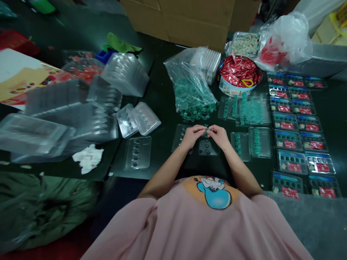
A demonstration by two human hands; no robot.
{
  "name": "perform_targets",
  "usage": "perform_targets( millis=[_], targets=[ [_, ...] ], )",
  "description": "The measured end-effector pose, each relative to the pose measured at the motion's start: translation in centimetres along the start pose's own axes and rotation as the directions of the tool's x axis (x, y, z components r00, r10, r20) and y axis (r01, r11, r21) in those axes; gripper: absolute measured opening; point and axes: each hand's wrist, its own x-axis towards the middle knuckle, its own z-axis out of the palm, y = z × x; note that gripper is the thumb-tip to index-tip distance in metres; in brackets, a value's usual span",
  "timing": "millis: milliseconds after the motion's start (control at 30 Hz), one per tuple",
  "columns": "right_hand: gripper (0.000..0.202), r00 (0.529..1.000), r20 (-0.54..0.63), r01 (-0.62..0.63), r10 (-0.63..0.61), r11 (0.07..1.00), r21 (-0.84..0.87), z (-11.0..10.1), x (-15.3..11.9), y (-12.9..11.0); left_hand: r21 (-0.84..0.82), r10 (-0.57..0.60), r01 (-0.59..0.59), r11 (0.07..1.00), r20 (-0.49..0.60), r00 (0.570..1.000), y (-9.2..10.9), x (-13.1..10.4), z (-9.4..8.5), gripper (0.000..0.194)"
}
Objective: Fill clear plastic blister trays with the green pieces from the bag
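My left hand and my right hand meet in front of me, fingertips pinched together around a small green plastic piece. The fingers partly cover it, so its exact form is unclear. Just below the fingertips lies a clear plastic tray with small recesses. Another clear tray is partly hidden by my left hand. Beyond my hands, a heap of similar green pieces spills from a clear plastic bag. Right of my right hand, two clear trays hold green pieces in rows.
Stacks of clear trays fill the left side, beside a crumpled white tissue. A round tin of red packets stands at the back right. Filled trays line the far right. A cardboard box stands behind.
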Motion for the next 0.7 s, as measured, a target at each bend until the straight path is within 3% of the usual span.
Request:
perform_targets(
  millis=[167, 300, 500, 700],
  targets=[
    [0.025, 0.996, -0.082, 0.031, -0.026, 0.998, 0.057, 0.2, -0.1, 0.2, -0.179, -0.162, 0.165, 0.97, 0.032, 0.986, 0.0, -0.1, 0.3, 0.03],
    [0.025, 0.982, -0.168, 0.083, -0.087, 0.996, -0.029, 0.4, -0.9, -0.2, -0.242, -0.207, 0.204, 0.949, 0.013, 0.978, -0.2, -0.2, 0.9, 0.033],
    [0.025, 0.988, -0.126, 0.093, -0.089, 0.995, 0.029, 1.0, -1.8, 0.7, -0.088, -0.093, 0.082, 0.993, -0.121, 0.988, -0.6, -0.3, 1.1, 0.032],
    [0.034, 0.995, -0.039, -0.079, 0.094, 0.958, 0.274, 1.1, -1.6, 1.0, 0.121, 0.1, -0.103, 0.987, 0.025, 0.995, 0.5, -0.5, 0.7, 0.028]
  ],
)
